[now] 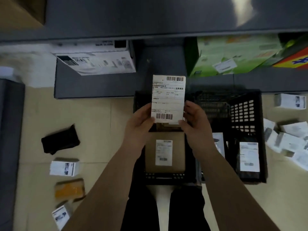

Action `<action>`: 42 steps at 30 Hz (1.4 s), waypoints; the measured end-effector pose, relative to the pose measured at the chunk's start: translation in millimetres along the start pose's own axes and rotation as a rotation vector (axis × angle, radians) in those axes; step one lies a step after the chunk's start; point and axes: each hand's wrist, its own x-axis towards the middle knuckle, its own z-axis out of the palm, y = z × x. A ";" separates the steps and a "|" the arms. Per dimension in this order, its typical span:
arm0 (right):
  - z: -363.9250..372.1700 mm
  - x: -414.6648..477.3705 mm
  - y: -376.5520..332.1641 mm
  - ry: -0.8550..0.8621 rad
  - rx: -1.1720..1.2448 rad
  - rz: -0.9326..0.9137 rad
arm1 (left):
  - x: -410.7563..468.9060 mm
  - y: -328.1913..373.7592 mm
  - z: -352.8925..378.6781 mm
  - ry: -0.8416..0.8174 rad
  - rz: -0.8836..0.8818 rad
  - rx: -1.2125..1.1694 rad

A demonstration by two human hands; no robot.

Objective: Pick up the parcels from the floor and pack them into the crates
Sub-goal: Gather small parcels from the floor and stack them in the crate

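Gripping a labelled parcel [168, 99] by its near corners, left hand [140, 121] and right hand [195, 120] held it above the crate [165, 177]. Lowering it inside seemed next.

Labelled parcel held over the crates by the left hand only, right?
Not quite. Both hands hold it: the left hand and the right hand grip the parcel at its lower edges, over the crates. The head view shows it.
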 end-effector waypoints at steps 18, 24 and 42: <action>74.2 146.0 227.7 -0.300 -0.417 0.269 | 182.2 -246.0 -42.2 0.094 -0.163 0.541; 90.1 184.1 261.4 -0.267 -0.409 0.317 | 225.7 -273.9 -43.4 0.060 -0.249 0.473; 85.4 196.5 273.6 -0.127 -0.489 0.220 | 236.8 -274.3 -31.7 0.022 -0.315 0.104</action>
